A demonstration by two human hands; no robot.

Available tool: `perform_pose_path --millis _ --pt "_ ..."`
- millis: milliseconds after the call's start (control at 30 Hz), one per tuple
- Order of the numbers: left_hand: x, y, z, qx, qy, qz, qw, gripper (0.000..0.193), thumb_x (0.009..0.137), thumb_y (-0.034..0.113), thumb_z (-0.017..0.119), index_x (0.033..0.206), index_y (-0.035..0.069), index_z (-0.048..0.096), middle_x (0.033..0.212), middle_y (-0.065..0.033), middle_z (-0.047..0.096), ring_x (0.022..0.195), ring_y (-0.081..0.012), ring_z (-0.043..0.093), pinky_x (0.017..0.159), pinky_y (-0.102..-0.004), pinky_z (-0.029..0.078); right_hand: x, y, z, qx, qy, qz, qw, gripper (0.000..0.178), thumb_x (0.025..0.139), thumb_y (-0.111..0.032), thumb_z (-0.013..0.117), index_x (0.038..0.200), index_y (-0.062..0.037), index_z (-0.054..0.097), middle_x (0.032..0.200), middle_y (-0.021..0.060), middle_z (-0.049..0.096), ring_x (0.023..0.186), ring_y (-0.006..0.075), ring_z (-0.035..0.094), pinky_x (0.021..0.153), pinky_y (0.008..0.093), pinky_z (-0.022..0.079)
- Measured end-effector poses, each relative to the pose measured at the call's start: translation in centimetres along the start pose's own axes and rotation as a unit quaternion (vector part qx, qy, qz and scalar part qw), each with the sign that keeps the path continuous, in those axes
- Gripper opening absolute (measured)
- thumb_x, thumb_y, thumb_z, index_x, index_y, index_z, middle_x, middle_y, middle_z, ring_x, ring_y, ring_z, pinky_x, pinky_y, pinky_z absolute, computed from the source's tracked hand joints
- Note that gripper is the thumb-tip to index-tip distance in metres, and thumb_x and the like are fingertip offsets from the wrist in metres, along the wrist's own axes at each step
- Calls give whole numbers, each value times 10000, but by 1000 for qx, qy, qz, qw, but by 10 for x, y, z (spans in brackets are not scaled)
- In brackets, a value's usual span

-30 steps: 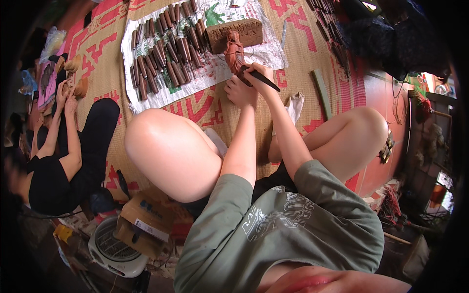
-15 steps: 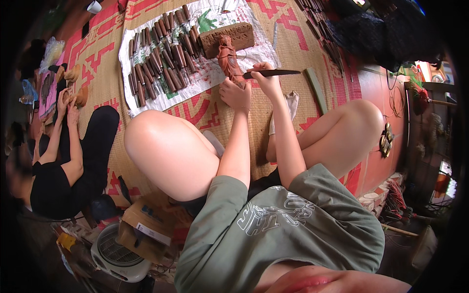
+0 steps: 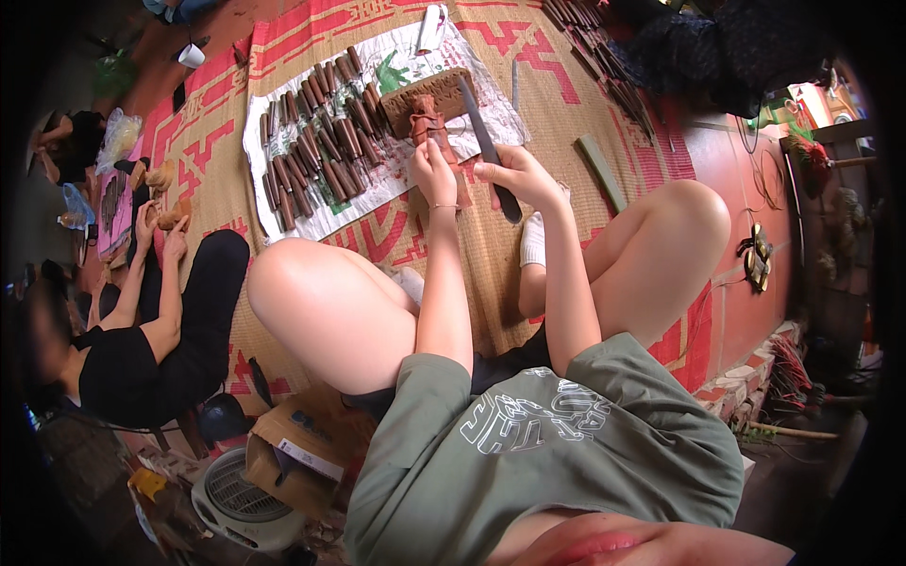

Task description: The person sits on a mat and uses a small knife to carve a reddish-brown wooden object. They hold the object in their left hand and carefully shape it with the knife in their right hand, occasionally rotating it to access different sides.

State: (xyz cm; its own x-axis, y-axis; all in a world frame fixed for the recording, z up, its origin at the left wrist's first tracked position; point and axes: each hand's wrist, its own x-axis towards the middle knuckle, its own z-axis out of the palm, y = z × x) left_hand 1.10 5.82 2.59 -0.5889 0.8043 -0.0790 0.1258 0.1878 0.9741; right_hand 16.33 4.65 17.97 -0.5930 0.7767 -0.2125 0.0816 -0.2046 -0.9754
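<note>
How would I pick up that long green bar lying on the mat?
I'd pinch the green bar around its middle, coming from above with fingers across its two long edges: it looks straight and narrow, lies on the mat, and nothing covers it.

Left forearm [image 3: 447, 283] and right forearm [image 3: 567, 274] both reach forward between bent, spread knees [image 3: 291, 274] toward the reddish carved figure [image 3: 427, 123], elbows nearly straight. Left hand [image 3: 434, 175] is on the figure's front, fingers pointing up along it, wrist roughly straight. Right hand [image 3: 525, 176] sits just right of the figure, fingers curled in a firm grip, thumb extended toward the figure.
</note>
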Motion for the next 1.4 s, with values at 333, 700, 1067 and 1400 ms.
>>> perform_pose_path --millis 333,700,1067,1400 --pt "-19 210 -98 -261 -166 107 945 257 891 156 582 1054 -42 603 825 -79 648 673 -105 607 624 -221 507 -26 -56 15 8 -113 2 994 250 854 -222 661 815 12 583 680 41 604 480 94 559 432 233 453" --pt "-20 205 -97 -297 -139 62 943 196 811 55 655 990 -23 636 821 -53 654 667 -87 618 603 -216 525 -31 -59 9 -72 -70 3 995 242 794 -202 725 811 21 633 633 44 607 501 72 564 451 208 453" --pt "5 176 -83 -428 -50 -52 901 84 844 80 628 896 16 642 736 -66 651 628 -122 640 569 -222 556 -38 -66 -7 108 101 -217 965 305 795 -54 687 1084 0 607 893 85 671 832 102 643 686 224 522" --pt "-1 163 -68 -445 -207 -160 857 123 865 102 611 894 -17 620 754 -100 654 668 -166 662 577 -246 585 -26 -56 12 58 182 -226 955 163 843 -5 524 957 49 628 850 104 673 764 132 662 698 243 531"
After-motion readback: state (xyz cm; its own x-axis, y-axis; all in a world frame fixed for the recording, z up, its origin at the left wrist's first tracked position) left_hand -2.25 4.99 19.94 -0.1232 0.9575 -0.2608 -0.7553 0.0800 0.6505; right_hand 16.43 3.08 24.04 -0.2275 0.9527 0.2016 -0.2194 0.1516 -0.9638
